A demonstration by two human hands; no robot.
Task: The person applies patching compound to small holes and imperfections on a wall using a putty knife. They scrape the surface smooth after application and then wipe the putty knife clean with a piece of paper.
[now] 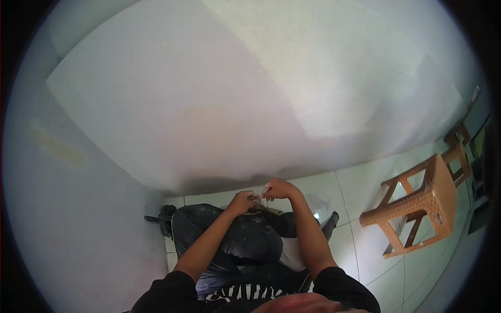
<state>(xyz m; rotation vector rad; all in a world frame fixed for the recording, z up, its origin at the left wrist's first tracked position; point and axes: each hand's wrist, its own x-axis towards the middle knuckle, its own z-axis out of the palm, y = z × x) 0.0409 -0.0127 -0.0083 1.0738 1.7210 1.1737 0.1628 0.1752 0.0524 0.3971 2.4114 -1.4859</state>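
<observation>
Two hands meet low in front of me, just above my knees, both closed on one small thing. My left hand (241, 201) is curled with fingers pressed together around one end, my right hand (279, 189) pinches the other end, and between them sits a small thin tool (259, 196), pale and shiny, too small to say what kind. It sits right at the base of the white wall (219, 104), close to where the wall meets the tiled floor (360, 193). I squat in dark paint-spattered trousers (245, 240). A woven brown plastic stool (422, 201) lies tipped on its side well off to my right, untouched. Progress, as a judgement: the wall looks already coated and smooth across most of its face, with a darker patch along the bottom edge near my hands, so the low strip seems the part left. Hands are on the tool, not on the wall yet.
</observation>
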